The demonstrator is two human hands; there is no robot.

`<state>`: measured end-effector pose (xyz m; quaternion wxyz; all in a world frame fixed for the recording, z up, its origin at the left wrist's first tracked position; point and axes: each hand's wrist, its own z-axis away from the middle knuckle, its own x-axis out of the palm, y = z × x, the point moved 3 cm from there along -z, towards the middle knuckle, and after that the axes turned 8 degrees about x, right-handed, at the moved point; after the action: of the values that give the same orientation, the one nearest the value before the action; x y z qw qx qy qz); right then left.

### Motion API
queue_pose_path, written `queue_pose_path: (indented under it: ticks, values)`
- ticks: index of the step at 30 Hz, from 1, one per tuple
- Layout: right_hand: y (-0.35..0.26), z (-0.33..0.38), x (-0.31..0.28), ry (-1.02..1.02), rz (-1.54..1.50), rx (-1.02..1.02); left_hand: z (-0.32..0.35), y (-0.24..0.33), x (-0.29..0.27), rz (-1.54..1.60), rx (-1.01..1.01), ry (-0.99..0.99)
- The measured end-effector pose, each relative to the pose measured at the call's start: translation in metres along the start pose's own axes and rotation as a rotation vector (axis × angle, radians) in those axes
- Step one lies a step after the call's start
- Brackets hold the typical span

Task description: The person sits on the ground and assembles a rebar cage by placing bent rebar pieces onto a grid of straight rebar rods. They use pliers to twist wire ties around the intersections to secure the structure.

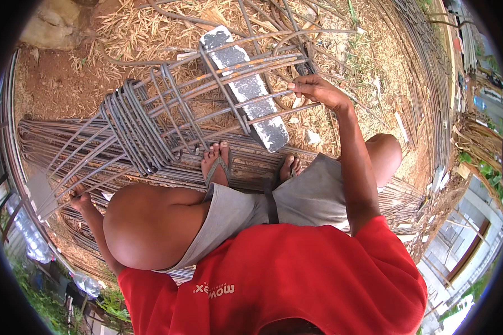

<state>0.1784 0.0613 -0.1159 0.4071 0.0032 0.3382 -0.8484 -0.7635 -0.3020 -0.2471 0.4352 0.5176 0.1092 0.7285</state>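
A cage of long steel rods [201, 88] lies across in front of me, with rectangular stirrups around it. Several stirrups are bunched into a stack [137, 127] left of the middle; a few others stand apart along the rods. Under the right part of the cage is a grey and white block [245, 86]. My right hand [321, 92] is closed at the right end of the cage, its fingers on a steel rod. Far to the left, my left hand [80, 196] is curled around a rod near the left ends, partly hidden by the rods.
A layer of long rods [56, 137] lies on the ground beneath the cage and past my sandalled feet [217, 162]. More rods [425, 72] curve along the right. Dry leaves [151, 33] cover the soil. A large rock [53, 23] sits at the far left; plastic bottles [33, 237] lie at left.
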Motion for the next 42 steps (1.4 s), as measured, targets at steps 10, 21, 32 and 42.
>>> queue_pose_path:
  ticks: [10, 21, 32, 42]
  values:
    - [0.025, 0.009, -0.032, 0.113, 0.111, -0.025, 0.006, 0.001, 0.024, -0.068, 0.016, 0.117]
    - [0.035, 0.022, -0.021, -0.174, 0.107, -0.012, 0.001, 0.01, 0.028, -0.053, 0.039, 0.185]
    - [0.038, 0.015, -0.008, -0.147, -0.028, -0.051, -0.003, 0.025, 0.026, -0.144, 0.064, 0.247]
    - [0.058, 0.001, -0.027, -0.06, -0.014, -0.028, 0.035, 0.039, 0.018, -0.3, 0.157, 0.245]
